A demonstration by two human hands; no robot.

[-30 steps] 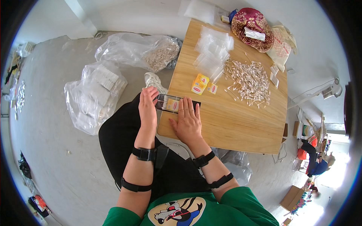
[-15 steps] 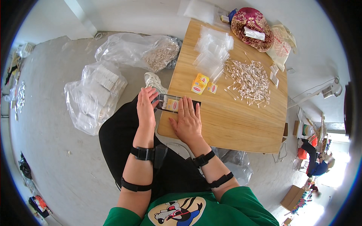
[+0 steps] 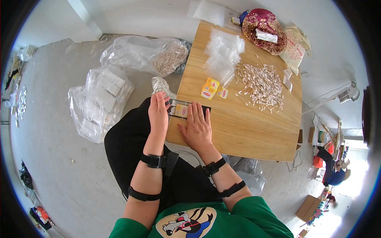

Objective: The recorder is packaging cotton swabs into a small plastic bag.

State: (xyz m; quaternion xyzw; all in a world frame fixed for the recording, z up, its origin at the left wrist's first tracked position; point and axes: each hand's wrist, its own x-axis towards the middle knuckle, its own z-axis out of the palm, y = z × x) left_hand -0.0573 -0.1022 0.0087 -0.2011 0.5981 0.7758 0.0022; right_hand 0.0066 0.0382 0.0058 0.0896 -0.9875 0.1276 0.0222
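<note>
A clear packet of cotton swabs with a yellow label card [image 3: 181, 110] lies on a dark, flat piece at the table's left edge. My right hand [image 3: 198, 126] rests flat over the packet's right end, fingers stretched out and pointing away from me. At the packet's left end, my left hand [image 3: 158, 115] stands edge-on with its fingers extended and touching that end. Its palm side is partly hidden. Just beyond lie yellow cards [image 3: 208, 89] and a smaller yellow card [image 3: 223, 93].
Loose cotton swabs [image 3: 262, 85] are heaped at the wooden table's [image 3: 246, 135] right. Clear plastic bags [image 3: 222, 53] lie farther back, near a patterned maroon cloth item [image 3: 264, 29]. Large filled plastic bags [image 3: 99, 103] sit on the floor at left.
My left hand has moved slightly right, against the packet's left end, and its fingers have come closer together. My right hand stays in place on the packet.
</note>
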